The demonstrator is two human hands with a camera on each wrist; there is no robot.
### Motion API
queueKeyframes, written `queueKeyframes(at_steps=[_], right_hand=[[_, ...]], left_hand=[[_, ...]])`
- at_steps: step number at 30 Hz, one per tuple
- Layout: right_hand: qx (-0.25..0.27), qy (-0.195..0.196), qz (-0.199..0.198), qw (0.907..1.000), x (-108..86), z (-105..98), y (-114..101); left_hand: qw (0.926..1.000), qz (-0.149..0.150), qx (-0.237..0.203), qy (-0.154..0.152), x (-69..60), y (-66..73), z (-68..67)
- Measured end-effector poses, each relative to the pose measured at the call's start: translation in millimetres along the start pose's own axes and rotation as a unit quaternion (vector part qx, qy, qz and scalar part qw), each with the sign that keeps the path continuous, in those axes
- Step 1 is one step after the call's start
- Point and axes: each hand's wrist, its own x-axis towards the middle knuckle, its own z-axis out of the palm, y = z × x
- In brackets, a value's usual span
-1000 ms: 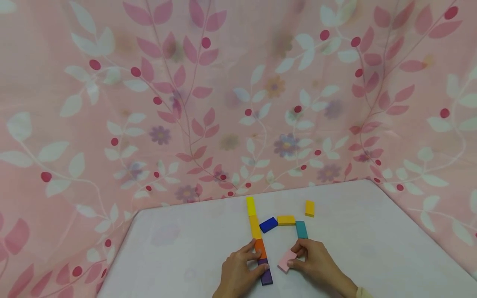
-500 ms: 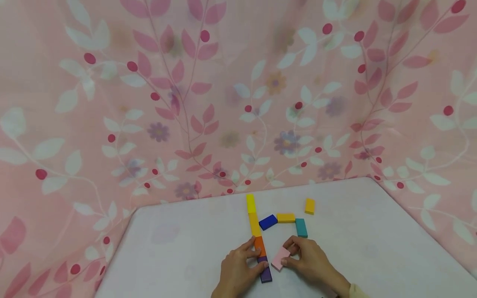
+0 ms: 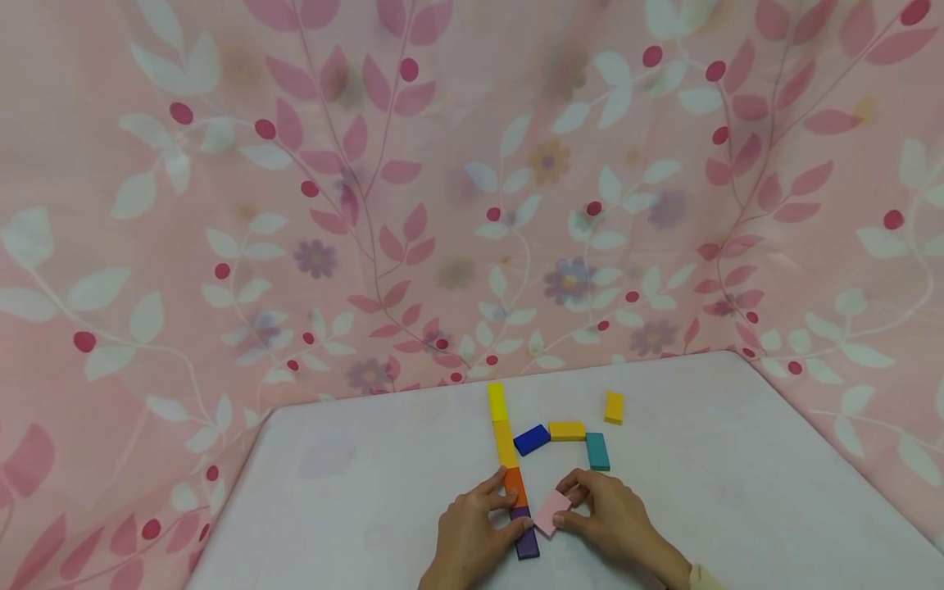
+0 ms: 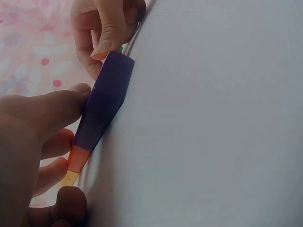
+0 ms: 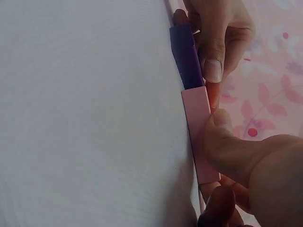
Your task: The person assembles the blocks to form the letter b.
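My right hand (image 3: 612, 512) pinches a pink block (image 3: 551, 515) between thumb and fingers. It is tilted, its lower left corner at the purple block (image 3: 527, 542); in the right wrist view the pink block (image 5: 199, 137) and purple block (image 5: 187, 56) appear end to end. My left hand (image 3: 475, 528) rests its thumb on the purple block and its fingers on the orange block (image 3: 514, 485). Beyond them the row continues with an amber block (image 3: 505, 442) and a bright yellow block (image 3: 497, 401). In the left wrist view, left-hand fingers partly cover the orange block (image 4: 79, 158).
Right of the row, a dark blue block (image 3: 532, 440), a yellow block (image 3: 566, 431) and a teal block (image 3: 598, 451) form a bend. One more yellow block (image 3: 614, 407) lies apart behind them. The white table (image 3: 354, 492) meets a pink floral curtain (image 3: 442, 205).
My right hand has moved left with the pink block, from near the teal block to the purple one. My left hand has stayed on the row. The view has shifted slightly.
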Motion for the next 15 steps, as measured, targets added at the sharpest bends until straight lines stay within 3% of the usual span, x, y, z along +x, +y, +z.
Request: queueKeyframes(at_steps=[6, 11, 13, 15], right_hand=[[0.024, -0.035, -0.042, 0.9982, 4.7, -7.7, 7.1], [0.105, -0.079, -0.060, 0.9895, 10.7, -29.2, 16.5], [0.124, -0.061, -0.062, 0.9885, 13.5, -44.0, 22.2], [0.106, -0.006, -0.063, 0.9923, 18.1, -61.1, 28.6]], left_hand=[[0.9999, -0.011, 0.001, 0.001, 0.7, 2.0, -0.9], [0.9997, -0.020, -0.009, -0.012, 1.6, 2.2, -2.1], [0.9995, -0.022, -0.015, -0.018, 1.5, 2.1, -2.5], [0.9995, -0.021, -0.018, -0.018, 2.1, 1.9, -3.0]])
